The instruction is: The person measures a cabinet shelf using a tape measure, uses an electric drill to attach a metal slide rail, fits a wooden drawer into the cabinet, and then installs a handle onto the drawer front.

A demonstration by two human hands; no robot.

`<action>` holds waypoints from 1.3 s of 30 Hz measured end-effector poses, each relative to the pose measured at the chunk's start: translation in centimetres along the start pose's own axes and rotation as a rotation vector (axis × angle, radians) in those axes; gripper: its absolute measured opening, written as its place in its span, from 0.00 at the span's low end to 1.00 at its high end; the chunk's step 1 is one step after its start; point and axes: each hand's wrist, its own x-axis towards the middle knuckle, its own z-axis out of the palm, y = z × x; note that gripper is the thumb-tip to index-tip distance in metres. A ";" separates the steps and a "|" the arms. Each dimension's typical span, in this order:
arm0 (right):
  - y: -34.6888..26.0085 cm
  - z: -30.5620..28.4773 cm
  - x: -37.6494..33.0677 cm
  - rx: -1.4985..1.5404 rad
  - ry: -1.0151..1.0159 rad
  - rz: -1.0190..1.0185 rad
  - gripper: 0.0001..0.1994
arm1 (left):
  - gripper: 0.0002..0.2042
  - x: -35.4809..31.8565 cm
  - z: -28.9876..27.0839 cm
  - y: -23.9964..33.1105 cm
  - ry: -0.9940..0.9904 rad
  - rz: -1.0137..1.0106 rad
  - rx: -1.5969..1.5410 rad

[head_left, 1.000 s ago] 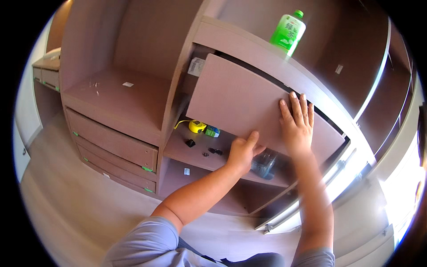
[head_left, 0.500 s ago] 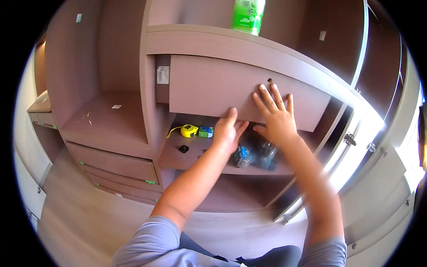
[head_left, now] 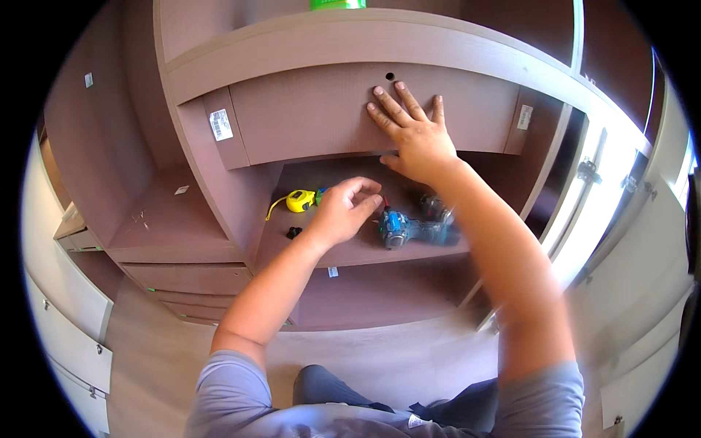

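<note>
At twelve o'clock in the view, beneath the cabinet's curved-looking front rail (head_left: 365, 40), the flat brown panel (head_left: 314, 120) fills the space between two side strips (head_left: 235, 152), its ends close beside them. The right hand (head_left: 420, 142) lies against it toward one o'clock, fingers fanned and pointing up just below a round hole (head_left: 390, 76). Below the panel's lower edge is a gap above the shelf (head_left: 350, 255), where the left hand (head_left: 343, 212) sits near the centre, loosely curled, thumb and fingertips apart, pinching nothing visible; whether it touches the shelf I cannot tell. From that hand, a yellow tape measure (head_left: 300, 201) lies toward nine o'clock and a blue-and-black power drill (head_left: 409, 230) toward four, narrowing the room at either side. Half a second ago the left thumb was on the panel's lower edge; now that hand is clear of it, and the panel, slanted earlier, sits squarely between the strips.
</note>
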 end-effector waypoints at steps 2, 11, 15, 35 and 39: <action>0.2 -0.5 -0.6 0.044 -0.054 0.014 0.44 | 0.12 0.9 -0.3 0.0 0.056 0.038 0.143; -0.2 -0.2 -18.5 0.549 -0.164 0.124 0.26 | 0.30 2.9 -7.0 -4.6 0.409 -0.306 -0.884; -3.7 -2.5 -27.6 0.775 -0.225 0.199 0.21 | 0.23 3.7 -7.6 -4.6 0.510 -0.323 -0.952; -9.0 -1.7 -39.9 0.751 -0.770 0.349 0.22 | 0.20 10.5 1.8 -1.2 0.422 -0.429 -1.024; -8.3 -1.3 -40.5 0.733 -0.790 0.345 0.21 | 0.18 10.1 1.9 -2.3 0.413 -0.368 -1.001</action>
